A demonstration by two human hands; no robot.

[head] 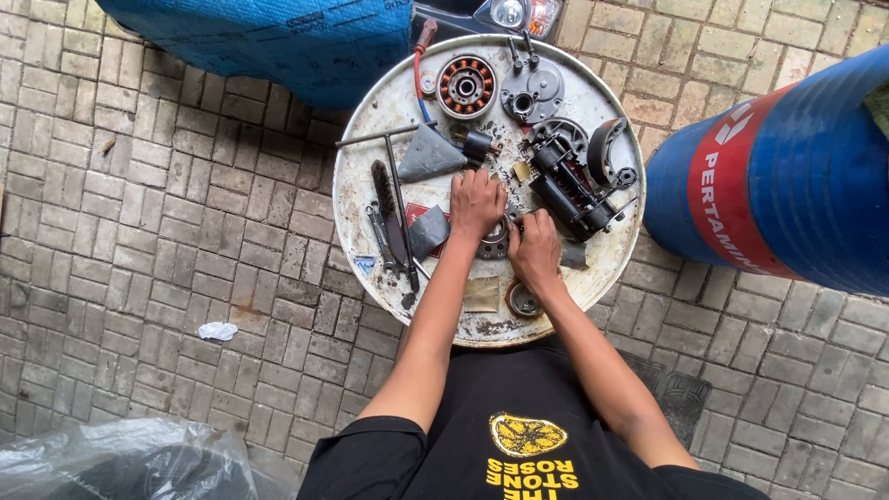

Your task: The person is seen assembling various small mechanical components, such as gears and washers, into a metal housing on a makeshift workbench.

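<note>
Working on a small round metal part (497,239) near the middle of the drum top (370,111), toward its near edge; looks like a mid-disassembly or cleaning step on engine pieces, judged from the parts spread around; left hand (476,202) lies palm down over the part's far side, fingers together and curled onto it, wrist straight, forearm running back to the near edge; right hand (534,250) sits just beside it on the near right, fingers bent and bunched at the part's rim, exact pinch cannot be told; next move seems to call for a steady hold with one hand while the other turns or pries; dark engine assembly (571,190) sits toward the right edge; stator (466,87) at the far edge; T-handle wrench (394,176) and wire brush (384,199) along the left edge.
</note>
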